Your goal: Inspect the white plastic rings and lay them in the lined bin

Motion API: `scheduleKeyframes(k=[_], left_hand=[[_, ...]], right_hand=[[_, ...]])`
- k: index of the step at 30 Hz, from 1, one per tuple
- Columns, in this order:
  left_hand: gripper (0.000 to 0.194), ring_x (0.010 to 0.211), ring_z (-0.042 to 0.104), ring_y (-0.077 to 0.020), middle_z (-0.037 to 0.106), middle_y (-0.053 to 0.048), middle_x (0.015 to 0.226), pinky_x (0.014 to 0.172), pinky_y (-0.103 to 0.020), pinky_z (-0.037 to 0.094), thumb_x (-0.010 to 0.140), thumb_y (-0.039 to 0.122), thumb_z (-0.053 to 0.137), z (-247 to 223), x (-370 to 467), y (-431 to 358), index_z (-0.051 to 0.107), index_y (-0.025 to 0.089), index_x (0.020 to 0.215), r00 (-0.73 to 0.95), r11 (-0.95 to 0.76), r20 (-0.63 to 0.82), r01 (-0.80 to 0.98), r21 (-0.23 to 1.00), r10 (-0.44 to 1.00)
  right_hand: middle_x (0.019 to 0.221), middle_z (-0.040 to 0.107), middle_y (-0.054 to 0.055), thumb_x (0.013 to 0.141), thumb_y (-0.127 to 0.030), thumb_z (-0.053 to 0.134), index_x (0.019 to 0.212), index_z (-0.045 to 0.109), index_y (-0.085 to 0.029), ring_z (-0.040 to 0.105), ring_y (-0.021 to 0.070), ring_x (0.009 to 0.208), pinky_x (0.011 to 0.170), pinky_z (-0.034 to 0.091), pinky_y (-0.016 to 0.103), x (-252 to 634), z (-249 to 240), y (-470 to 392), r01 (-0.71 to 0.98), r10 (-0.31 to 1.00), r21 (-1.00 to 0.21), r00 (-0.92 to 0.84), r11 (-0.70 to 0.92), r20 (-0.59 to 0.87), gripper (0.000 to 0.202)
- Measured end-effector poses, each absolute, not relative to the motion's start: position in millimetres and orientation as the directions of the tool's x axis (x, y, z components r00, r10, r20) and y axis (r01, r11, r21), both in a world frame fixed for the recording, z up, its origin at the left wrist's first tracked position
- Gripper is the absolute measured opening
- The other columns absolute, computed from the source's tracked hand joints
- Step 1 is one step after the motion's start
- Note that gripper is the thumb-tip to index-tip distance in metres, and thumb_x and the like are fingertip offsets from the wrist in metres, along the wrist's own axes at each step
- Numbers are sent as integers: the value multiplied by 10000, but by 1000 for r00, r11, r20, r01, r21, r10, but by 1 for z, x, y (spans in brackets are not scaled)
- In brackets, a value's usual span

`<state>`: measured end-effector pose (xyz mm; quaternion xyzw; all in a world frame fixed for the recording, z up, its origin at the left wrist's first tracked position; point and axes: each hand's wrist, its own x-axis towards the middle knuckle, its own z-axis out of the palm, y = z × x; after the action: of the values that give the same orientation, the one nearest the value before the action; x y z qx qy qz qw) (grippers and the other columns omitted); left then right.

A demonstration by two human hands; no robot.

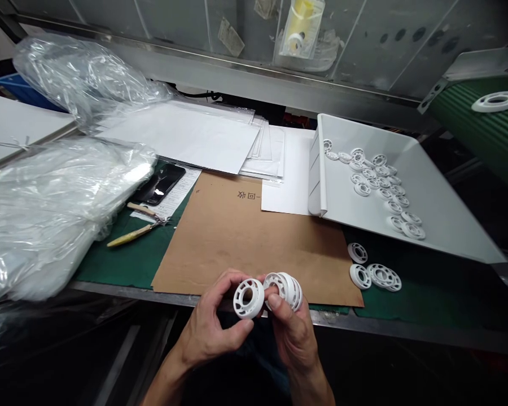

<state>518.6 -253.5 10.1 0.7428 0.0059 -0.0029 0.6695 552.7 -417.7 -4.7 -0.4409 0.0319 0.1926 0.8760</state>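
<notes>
Between the thumb and fingers of my left hand [211, 324] is a white plastic ring [239, 304] with slots around its centre hole. My right hand [298, 332] grips a short stack of similar white rings [295, 292], its thumb over the front one. Both hands are close together above the table's front edge, by the brown cardboard sheet [237, 237]. Several loose white rings [359, 276] lie on the green mat to the right of the cardboard. More rings [383, 180] are scattered inside the grey tray [449, 225].
Clear plastic bags [55, 208] fill the left side. Near them lie a black phone [161, 183] and yellow-handled pliers [131, 235]. White sheets [182, 132] are stacked at the back. A green ribbed conveyor belt [469, 127] with one ring on it rises at the upper right.
</notes>
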Motion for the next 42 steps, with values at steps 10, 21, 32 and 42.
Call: scheduleKeyframes(k=[10,21,32,42], left_hand=[[521,1033,761,-215,751,-68,1230,888,-311,643,814,170,774,9,516,-256,620,262,1303,999,-213,36,-29,977,32],[529,1003,755,-185,724,-45,1191,847,-263,634,853,147,769,9,517,-255,621,289,1341,985,-337,168,-146,930,37],[580,1053,745,-207,762,-48,1197,888,-272,607,784,84,768,11,516,-258,645,271,1319,977,-341,212,-201,918,-5],[590,994,746,-190,736,-39,1191,867,-279,623,817,115,771,6,513,-255,608,289,1357,981,-384,196,-177,906,9]], right_hand=[[1060,785,57,792,-290,893,933,827,-249,722,255,995,934,582,382,549,-4,-422,-276,275,-840,948,468,-159,162],[1198,756,51,782,-276,911,1083,779,-266,730,244,1036,947,581,355,548,-10,-429,-245,226,-902,959,355,-171,329],[818,742,14,810,-405,877,1053,782,-207,663,177,698,683,552,291,549,-12,-418,-332,80,-852,941,404,-329,327],[1105,768,65,809,-372,885,947,791,-215,717,218,897,855,574,338,547,-12,-424,-253,112,-907,967,336,-228,229]])
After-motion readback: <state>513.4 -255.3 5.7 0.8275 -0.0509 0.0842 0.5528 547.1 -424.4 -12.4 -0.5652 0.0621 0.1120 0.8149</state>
